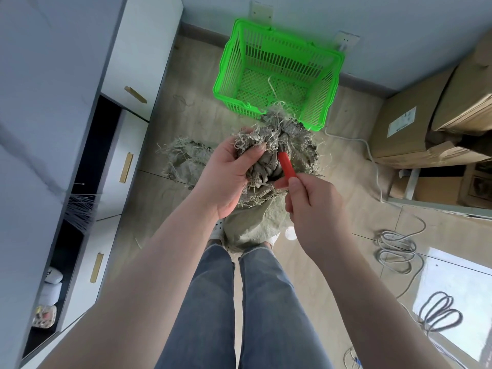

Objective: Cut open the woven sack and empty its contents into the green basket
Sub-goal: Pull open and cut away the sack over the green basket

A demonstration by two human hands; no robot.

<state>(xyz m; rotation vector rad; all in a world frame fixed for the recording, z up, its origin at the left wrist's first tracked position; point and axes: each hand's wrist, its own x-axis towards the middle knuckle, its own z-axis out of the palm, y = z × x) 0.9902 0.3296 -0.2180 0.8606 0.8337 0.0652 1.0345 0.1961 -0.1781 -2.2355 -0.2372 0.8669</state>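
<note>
One bright green slatted plastic basket [277, 73] stands at twelve o'clock. One frayed grey-green woven sack [255, 225] stands at the centre, with one more crumpled piece of the same woven cloth [186, 161] at ten o'clock of it. One red-handled cutting tool [287, 165] shows against the sack. Two bare hands are in view: left hand [226, 177], right hand [314, 206]. Three brass drawer handles [126, 167] line the white cabinets at nine o'clock. Two coils of grey cable [396, 249] lie at four o'clock. At least two brown cardboard boxes [404, 129] sit at two o'clock.

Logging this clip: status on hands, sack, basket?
Left hand grips frayed sack top. Right hand holds red cutter at bunched neck. Green basket nearly empty, ahead.
</note>
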